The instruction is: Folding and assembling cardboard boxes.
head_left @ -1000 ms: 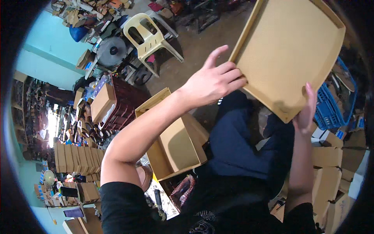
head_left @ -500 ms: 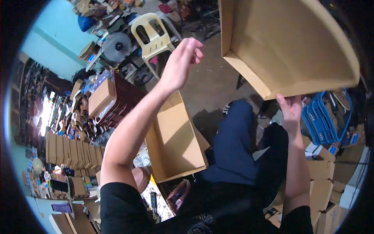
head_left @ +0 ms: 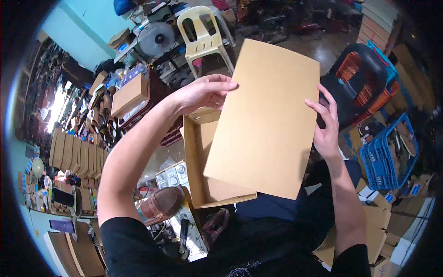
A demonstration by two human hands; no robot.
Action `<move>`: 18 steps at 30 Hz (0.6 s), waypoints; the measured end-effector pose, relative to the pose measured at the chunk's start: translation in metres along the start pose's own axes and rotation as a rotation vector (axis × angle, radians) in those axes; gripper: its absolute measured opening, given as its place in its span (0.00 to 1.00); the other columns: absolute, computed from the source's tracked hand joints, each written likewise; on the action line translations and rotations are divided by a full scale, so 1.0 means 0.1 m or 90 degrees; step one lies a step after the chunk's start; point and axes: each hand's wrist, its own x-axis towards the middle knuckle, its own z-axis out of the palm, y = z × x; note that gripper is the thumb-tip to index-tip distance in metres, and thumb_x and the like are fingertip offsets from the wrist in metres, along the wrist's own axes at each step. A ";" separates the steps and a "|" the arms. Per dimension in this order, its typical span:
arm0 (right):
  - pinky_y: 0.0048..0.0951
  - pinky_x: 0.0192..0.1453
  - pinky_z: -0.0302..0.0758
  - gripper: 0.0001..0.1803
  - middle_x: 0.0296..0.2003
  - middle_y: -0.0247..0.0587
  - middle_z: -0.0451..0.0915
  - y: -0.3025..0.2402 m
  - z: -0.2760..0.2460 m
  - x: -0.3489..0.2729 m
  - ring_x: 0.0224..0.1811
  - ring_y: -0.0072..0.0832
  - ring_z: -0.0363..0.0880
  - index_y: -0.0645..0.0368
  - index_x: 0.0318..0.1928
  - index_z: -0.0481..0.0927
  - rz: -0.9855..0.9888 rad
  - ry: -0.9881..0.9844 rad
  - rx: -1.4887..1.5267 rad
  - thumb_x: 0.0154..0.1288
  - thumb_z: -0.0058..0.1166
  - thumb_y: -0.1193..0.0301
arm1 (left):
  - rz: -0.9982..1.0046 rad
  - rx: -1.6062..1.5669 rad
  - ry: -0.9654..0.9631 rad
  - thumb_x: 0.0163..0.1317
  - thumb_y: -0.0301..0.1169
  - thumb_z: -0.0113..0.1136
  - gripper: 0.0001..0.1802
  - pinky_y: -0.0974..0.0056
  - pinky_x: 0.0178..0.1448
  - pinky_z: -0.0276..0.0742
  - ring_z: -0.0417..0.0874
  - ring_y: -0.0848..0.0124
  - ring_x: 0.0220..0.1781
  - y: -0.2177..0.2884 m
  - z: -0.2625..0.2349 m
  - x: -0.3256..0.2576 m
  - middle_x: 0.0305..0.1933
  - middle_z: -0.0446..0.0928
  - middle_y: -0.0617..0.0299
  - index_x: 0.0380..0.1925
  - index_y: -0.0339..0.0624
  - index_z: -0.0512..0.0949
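Note:
A plain brown cardboard box lid [head_left: 267, 115] is raised in front of me, tilted, with its flat outer face toward me. My left hand [head_left: 203, 92] grips its upper left edge, the thumb on the face and the fingers partly hidden beyond the edge. On the opposite edge is my right hand [head_left: 326, 131], its fingers bent around the side. Behind and below the lid, an open cardboard box [head_left: 193, 166] rests by my lap, partly covered from view. A brown leather shoe [head_left: 164, 204] stands left of that box, near a black-handled tool [head_left: 184, 231].
A cream plastic chair [head_left: 203, 44] and a fan [head_left: 157, 39] stand ahead. At the right are a blue plastic basket [head_left: 380, 171] and a dark chair [head_left: 355, 78]. Cardboard boxes [head_left: 74, 150] are lined up at the left, below a pile of shoes [head_left: 99, 115].
The lid has come down and left, turning from its hollow inside to its flat outer face. My left hand, earlier free in the air, now holds its left edge. The right hand's grip has shifted.

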 end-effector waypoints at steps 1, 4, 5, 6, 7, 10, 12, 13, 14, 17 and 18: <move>0.47 0.80 0.68 0.27 0.77 0.51 0.65 -0.04 0.12 0.01 0.81 0.49 0.63 0.49 0.65 0.83 -0.004 -0.006 0.007 0.67 0.65 0.80 | 0.003 0.030 -0.033 0.71 0.56 0.68 0.32 0.63 0.56 0.82 0.85 0.74 0.45 -0.03 -0.09 -0.10 0.45 0.85 0.64 0.58 0.41 0.77; 0.41 0.80 0.70 0.28 0.77 0.48 0.64 -0.27 0.58 0.02 0.80 0.42 0.65 0.49 0.70 0.80 0.202 0.019 0.321 0.72 0.61 0.80 | -0.083 -0.009 -0.046 0.73 0.52 0.66 0.31 0.62 0.55 0.86 0.89 0.71 0.46 -0.12 -0.35 -0.42 0.47 0.86 0.59 0.61 0.36 0.76; 0.39 0.83 0.66 0.29 0.78 0.47 0.63 -0.26 0.67 0.00 0.81 0.40 0.64 0.50 0.73 0.77 0.173 -0.011 0.244 0.74 0.59 0.79 | -0.084 -0.011 -0.042 0.73 0.52 0.66 0.31 0.62 0.55 0.86 0.89 0.71 0.46 -0.16 -0.45 -0.51 0.47 0.86 0.59 0.61 0.36 0.76; 0.39 0.84 0.63 0.29 0.79 0.48 0.63 -0.25 0.84 -0.04 0.82 0.40 0.62 0.51 0.74 0.76 0.227 -0.020 0.376 0.76 0.54 0.80 | -0.130 -0.031 -0.084 0.75 0.49 0.65 0.30 0.61 0.55 0.88 0.90 0.69 0.46 -0.21 -0.55 -0.58 0.49 0.86 0.57 0.63 0.35 0.75; 0.39 0.85 0.61 0.29 0.80 0.49 0.62 -0.30 1.05 -0.07 0.83 0.40 0.61 0.52 0.75 0.75 0.280 -0.036 0.518 0.77 0.50 0.81 | -0.181 -0.052 -0.115 0.77 0.47 0.63 0.29 0.60 0.54 0.89 0.92 0.67 0.47 -0.29 -0.68 -0.73 0.51 0.87 0.55 0.64 0.34 0.74; 0.39 0.87 0.55 0.29 0.81 0.54 0.61 -0.46 1.31 -0.11 0.85 0.42 0.57 0.60 0.74 0.75 0.265 -0.080 0.420 0.78 0.35 0.81 | -0.213 -0.056 -0.104 0.78 0.45 0.61 0.31 0.58 0.56 0.90 0.92 0.63 0.50 -0.58 -0.92 -0.82 0.57 0.86 0.51 0.69 0.32 0.70; 0.40 0.86 0.56 0.26 0.82 0.57 0.58 -0.56 1.49 -0.17 0.85 0.44 0.57 0.63 0.74 0.75 0.257 -0.084 0.417 0.80 0.39 0.76 | -0.243 -0.051 -0.076 0.78 0.45 0.62 0.34 0.57 0.55 0.90 0.92 0.62 0.53 -0.69 -0.96 -0.96 0.58 0.85 0.51 0.72 0.32 0.66; 0.41 0.86 0.56 0.26 0.83 0.58 0.56 -0.72 1.50 -0.13 0.85 0.45 0.57 0.63 0.74 0.75 0.269 -0.082 0.404 0.80 0.41 0.74 | -0.239 -0.053 -0.080 0.78 0.45 0.62 0.34 0.57 0.55 0.90 0.92 0.62 0.53 -0.72 -0.96 -1.00 0.58 0.85 0.51 0.72 0.32 0.66; 0.43 0.86 0.56 0.26 0.83 0.60 0.55 -0.77 1.58 -0.17 0.85 0.48 0.56 0.63 0.74 0.75 0.266 -0.072 0.400 0.80 0.45 0.71 | -0.252 -0.069 -0.060 0.78 0.45 0.62 0.35 0.58 0.55 0.91 0.92 0.61 0.52 -0.80 -0.96 -1.01 0.58 0.85 0.50 0.72 0.32 0.66; 0.44 0.85 0.56 0.31 0.82 0.61 0.55 -0.93 1.63 -0.24 0.85 0.48 0.56 0.61 0.77 0.71 0.277 -0.070 0.374 0.77 0.56 0.68 | -0.285 -0.065 -0.016 0.78 0.46 0.62 0.36 0.58 0.56 0.91 0.91 0.61 0.53 -1.00 -0.98 -1.02 0.60 0.84 0.49 0.73 0.31 0.65; 0.44 0.85 0.56 0.31 0.82 0.61 0.55 -0.93 1.64 -0.25 0.85 0.48 0.56 0.61 0.77 0.71 0.279 -0.073 0.373 0.77 0.56 0.68 | -0.294 -0.069 0.000 0.78 0.46 0.62 0.36 0.58 0.56 0.91 0.91 0.61 0.53 -1.04 -0.98 -1.02 0.60 0.84 0.49 0.73 0.30 0.65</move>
